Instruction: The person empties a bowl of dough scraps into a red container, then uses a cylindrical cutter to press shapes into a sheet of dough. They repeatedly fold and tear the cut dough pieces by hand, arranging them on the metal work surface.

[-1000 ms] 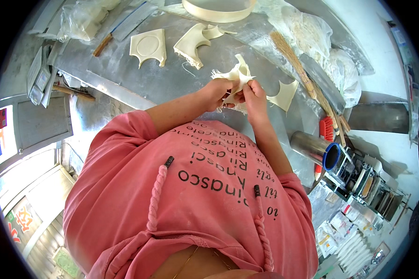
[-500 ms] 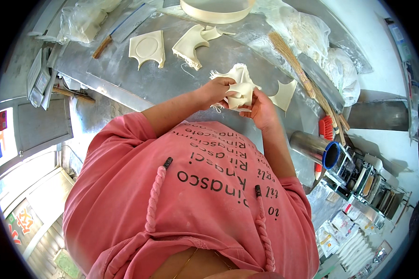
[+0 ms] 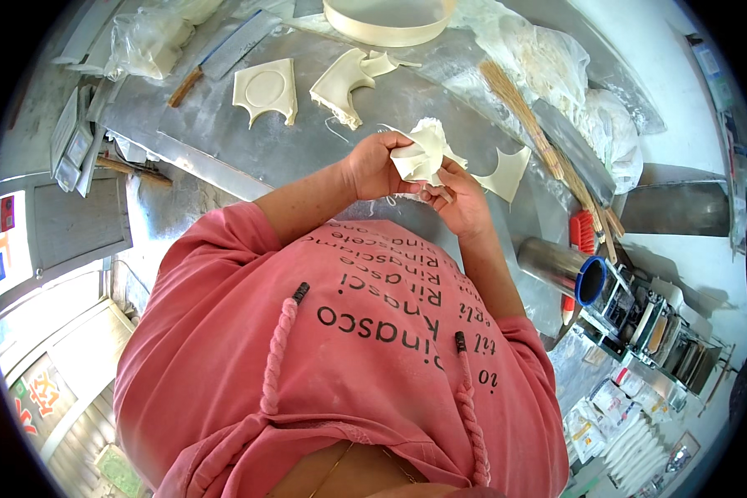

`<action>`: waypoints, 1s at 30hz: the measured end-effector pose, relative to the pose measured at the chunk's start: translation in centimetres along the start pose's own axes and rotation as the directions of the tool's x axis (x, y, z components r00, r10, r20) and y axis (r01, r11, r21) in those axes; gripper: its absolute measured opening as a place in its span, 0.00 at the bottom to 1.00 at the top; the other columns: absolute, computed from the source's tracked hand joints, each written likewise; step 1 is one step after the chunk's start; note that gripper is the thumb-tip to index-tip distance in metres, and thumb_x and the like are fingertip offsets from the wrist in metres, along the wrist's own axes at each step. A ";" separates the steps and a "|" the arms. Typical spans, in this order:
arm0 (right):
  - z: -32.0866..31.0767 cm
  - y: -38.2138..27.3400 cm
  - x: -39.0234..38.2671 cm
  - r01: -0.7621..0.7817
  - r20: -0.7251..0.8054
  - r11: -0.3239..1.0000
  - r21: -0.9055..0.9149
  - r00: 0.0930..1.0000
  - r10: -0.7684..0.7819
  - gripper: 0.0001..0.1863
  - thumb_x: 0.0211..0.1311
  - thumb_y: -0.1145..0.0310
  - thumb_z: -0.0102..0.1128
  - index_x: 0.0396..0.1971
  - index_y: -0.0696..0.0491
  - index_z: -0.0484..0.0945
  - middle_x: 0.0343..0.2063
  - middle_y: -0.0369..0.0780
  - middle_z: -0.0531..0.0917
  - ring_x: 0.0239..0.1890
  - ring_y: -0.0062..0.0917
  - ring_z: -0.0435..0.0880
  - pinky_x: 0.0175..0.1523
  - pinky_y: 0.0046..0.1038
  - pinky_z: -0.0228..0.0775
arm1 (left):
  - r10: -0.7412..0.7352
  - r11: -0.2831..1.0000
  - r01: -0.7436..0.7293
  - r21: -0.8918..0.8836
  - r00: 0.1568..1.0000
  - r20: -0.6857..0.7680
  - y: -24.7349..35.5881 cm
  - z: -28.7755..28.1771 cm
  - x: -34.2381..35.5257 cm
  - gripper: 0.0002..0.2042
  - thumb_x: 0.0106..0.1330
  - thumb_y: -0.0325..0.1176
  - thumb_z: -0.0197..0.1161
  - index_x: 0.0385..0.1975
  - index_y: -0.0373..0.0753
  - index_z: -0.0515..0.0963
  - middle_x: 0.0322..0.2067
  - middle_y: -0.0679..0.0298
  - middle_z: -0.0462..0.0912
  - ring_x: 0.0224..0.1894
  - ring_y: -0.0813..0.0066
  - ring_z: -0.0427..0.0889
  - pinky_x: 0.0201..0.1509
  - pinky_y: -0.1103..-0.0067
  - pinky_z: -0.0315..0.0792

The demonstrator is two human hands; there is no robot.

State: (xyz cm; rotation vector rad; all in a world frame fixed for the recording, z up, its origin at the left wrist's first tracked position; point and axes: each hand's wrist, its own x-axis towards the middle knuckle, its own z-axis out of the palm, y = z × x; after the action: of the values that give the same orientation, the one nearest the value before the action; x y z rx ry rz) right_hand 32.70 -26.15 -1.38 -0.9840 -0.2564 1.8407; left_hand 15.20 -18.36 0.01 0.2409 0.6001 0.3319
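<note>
Between both hands, close to the table's near edge, is a crumpled, folded piece of pale dough sheet (image 3: 424,154) with ragged edges. My left hand (image 3: 375,168) grips its left side, fingers closed on it. At its lower right, my right hand (image 3: 459,197) pinches the dough with thumb and fingers. Just beyond my right hand lies a dough scrap (image 3: 506,173) with curved cut-outs. Farther off are a squarish dough piece (image 3: 266,91) marked with a circle and a curved dough offcut (image 3: 342,85).
A round pale hoop (image 3: 390,31) stands at the far side of the metal table (image 3: 207,137). A long wooden-handled blade (image 3: 236,46) lies far left. Rightward are a straw brush (image 3: 519,108), plastic bags (image 3: 548,62), a red brush (image 3: 582,230) and a metal cylinder (image 3: 552,264).
The dough between my hands has been turned and refolded, with a broad flap now spread toward my left hand. My right fingers have shifted lower on it.
</note>
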 end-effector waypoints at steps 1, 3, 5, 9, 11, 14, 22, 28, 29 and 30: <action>-0.4 0.0 0.1 -0.003 0.012 1.000 0.024 1.000 0.003 0.18 0.58 0.71 0.49 0.49 0.58 0.67 0.30 0.34 0.74 0.23 0.17 0.70 0.31 0.21 0.65 | -0.002 1.000 0.002 -0.006 0.999 -0.034 0.0 0.0 -0.1 0.17 0.65 0.39 0.42 0.48 0.38 0.71 0.41 0.62 0.79 0.39 0.68 0.79 0.37 0.72 0.74; -1.6 -0.1 -0.1 0.017 -0.151 0.995 -0.097 0.988 -0.032 0.14 0.58 0.72 0.50 0.45 0.56 0.69 0.26 0.34 0.74 0.18 0.15 0.67 0.25 0.20 0.61 | 0.023 0.991 0.009 0.134 0.971 -0.238 -0.6 -0.9 0.2 0.16 0.64 0.38 0.44 0.47 0.39 0.71 0.40 0.62 0.79 0.38 0.69 0.79 0.35 0.73 0.73; -1.0 -0.2 -0.4 0.025 -0.288 0.969 -0.247 0.953 -0.098 0.11 0.57 0.74 0.50 0.41 0.54 0.70 0.22 0.33 0.72 0.14 0.14 0.64 0.20 0.20 0.56 | 0.047 0.966 0.052 0.254 0.929 -0.368 -1.4 -2.1 0.7 0.14 0.64 0.37 0.45 0.45 0.40 0.72 0.38 0.63 0.79 0.35 0.71 0.78 0.32 0.74 0.72; 1.0 -1.1 -0.8 0.025 -0.372 0.848 -0.529 0.891 -0.259 0.08 0.55 0.74 0.52 0.36 0.53 0.72 0.19 0.31 0.70 0.14 0.12 0.63 0.19 0.19 0.56 | 0.134 0.901 0.088 0.425 0.875 -0.465 -2.2 -1.9 1.6 0.10 0.63 0.34 0.49 0.39 0.40 0.73 0.30 0.65 0.77 0.27 0.76 0.75 0.27 0.77 0.69; 1.3 -1.8 -0.6 0.122 -0.300 0.752 -0.648 0.866 -0.399 0.08 0.56 0.73 0.53 0.36 0.53 0.73 0.19 0.31 0.71 0.16 0.12 0.65 0.20 0.18 0.59 | 0.323 0.805 -0.024 0.593 0.856 -0.404 -1.5 -0.5 1.6 0.09 0.63 0.33 0.51 0.38 0.38 0.73 0.26 0.65 0.76 0.25 0.77 0.74 0.25 0.77 0.68; 1.3 -3.0 -0.5 0.330 -0.104 0.510 -0.795 0.753 -0.650 0.10 0.58 0.71 0.53 0.40 0.52 0.76 0.19 0.32 0.73 0.18 0.14 0.69 0.23 0.19 0.65 | 0.710 0.338 -0.326 0.883 0.704 -0.012 0.6 -0.3 2.6 0.12 0.62 0.36 0.54 0.38 0.34 0.68 0.21 0.59 0.75 0.24 0.72 0.76 0.27 0.75 0.68; -4.0 1.1 1.1 -0.048 0.025 -0.127 -0.991 0.857 -0.515 0.20 0.59 0.68 0.48 0.52 0.40 0.74 0.28 0.46 0.80 0.27 0.36 0.80 0.34 0.33 0.71 | 0.656 -0.018 0.071 0.997 0.754 -0.042 -2.2 -4.0 3.6 0.25 0.60 0.32 0.55 0.56 0.40 0.54 0.25 0.48 0.79 0.31 0.45 0.78 0.35 0.59 0.71; -4.2 1.8 0.9 -0.032 0.034 -0.129 -0.991 0.878 -0.478 0.28 0.54 0.71 0.46 0.59 0.38 0.65 0.28 0.51 0.79 0.28 0.45 0.79 0.36 0.41 0.70 | 0.625 -0.169 0.136 0.976 0.781 -0.001 -3.4 -3.4 2.1 0.32 0.61 0.35 0.53 0.64 0.46 0.46 0.30 0.49 0.80 0.29 0.48 0.79 0.33 0.61 0.73; -4.1 1.6 1.0 -0.027 0.033 -0.124 -0.992 0.889 -0.456 0.30 0.54 0.71 0.46 0.60 0.37 0.63 0.28 0.51 0.79 0.29 0.46 0.79 0.36 0.42 0.70 | 0.636 -0.212 0.127 0.969 0.771 0.038 -3.5 -3.4 2.1 0.32 0.61 0.35 0.54 0.64 0.48 0.47 0.29 0.50 0.80 0.28 0.50 0.80 0.32 0.62 0.73; -4.0 1.4 0.9 -0.024 0.031 -0.120 -0.993 0.901 -0.433 0.31 0.53 0.71 0.46 0.61 0.36 0.61 0.28 0.52 0.79 0.29 0.47 0.79 0.36 0.43 0.70 | 0.646 -0.255 0.118 0.960 0.759 0.078 -3.6 -3.5 2.1 0.32 0.60 0.34 0.54 0.64 0.50 0.49 0.28 0.52 0.80 0.27 0.51 0.80 0.31 0.63 0.73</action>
State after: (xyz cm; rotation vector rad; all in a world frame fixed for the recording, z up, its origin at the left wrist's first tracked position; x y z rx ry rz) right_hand 34.48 -27.00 -5.23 -2.0759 -1.7451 0.7722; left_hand 15.62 -20.49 -5.03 2.1061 1.3000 0.3162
